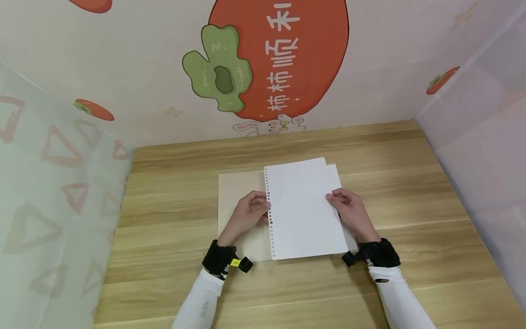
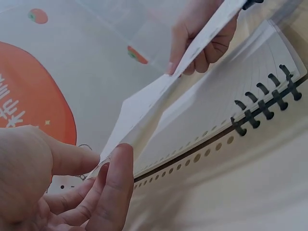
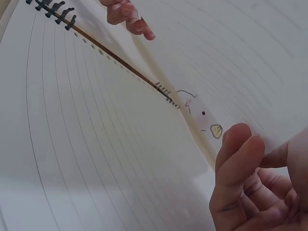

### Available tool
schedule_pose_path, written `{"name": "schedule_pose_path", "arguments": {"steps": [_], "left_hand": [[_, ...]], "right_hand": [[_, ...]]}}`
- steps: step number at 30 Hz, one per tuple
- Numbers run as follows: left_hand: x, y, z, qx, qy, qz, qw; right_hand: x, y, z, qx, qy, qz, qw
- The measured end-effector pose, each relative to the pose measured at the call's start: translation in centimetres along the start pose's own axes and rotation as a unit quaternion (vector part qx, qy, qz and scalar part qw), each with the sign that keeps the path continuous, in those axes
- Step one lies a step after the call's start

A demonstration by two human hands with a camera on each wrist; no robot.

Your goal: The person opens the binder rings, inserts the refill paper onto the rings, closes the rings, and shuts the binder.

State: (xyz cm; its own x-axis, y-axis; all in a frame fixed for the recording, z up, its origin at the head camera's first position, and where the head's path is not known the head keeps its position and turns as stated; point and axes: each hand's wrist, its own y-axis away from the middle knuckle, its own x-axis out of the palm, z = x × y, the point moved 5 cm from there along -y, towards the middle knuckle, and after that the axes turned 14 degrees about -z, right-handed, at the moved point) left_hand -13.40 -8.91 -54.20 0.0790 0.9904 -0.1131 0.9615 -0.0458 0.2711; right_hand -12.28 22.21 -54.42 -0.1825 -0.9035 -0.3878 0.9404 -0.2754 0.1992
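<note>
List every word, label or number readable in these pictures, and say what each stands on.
"柿柿顺利": white characters running sideways on the big orange persimmon printed on the backdrop.
Lined sheet, pinched by the left hand and right hand: ruled lines only, no writing.
Binder: no text shows.
Yellow tag on the left wrist strap: too small to read.
Left sleeve: a faint mark, too blurred to read.
</note>
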Motion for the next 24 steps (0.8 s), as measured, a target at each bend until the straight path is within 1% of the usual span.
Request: {"name": "schedule_pose_path", "arguments": {"steps": [5,13,20,24], "left_hand": [[0.6,-0.2,0.1,0.012,-0.004,0.013,0.9998],[1.5,0.0,0.0,0.01,0.013,0.017,0.9997],[2.5,0.3,-0.1,0.009,0.016,0.029,0.9994],[3.0,0.3,0.1,0.002,0.017,0.038,0.9991]], "right_hand": [[-0.7,-0.2,-0.3,0.017,-0.014,-0.013,1.0],[-1.6,-0.3,-0.6,0.03,-0.049,-0.018,0.998],[-2.3,-0.3,-0.8,0.019,-0.045,-0.018,0.999],[-2.7,-0.4,-1.1,0.019,-0.039,-0.02,0.999]]}}
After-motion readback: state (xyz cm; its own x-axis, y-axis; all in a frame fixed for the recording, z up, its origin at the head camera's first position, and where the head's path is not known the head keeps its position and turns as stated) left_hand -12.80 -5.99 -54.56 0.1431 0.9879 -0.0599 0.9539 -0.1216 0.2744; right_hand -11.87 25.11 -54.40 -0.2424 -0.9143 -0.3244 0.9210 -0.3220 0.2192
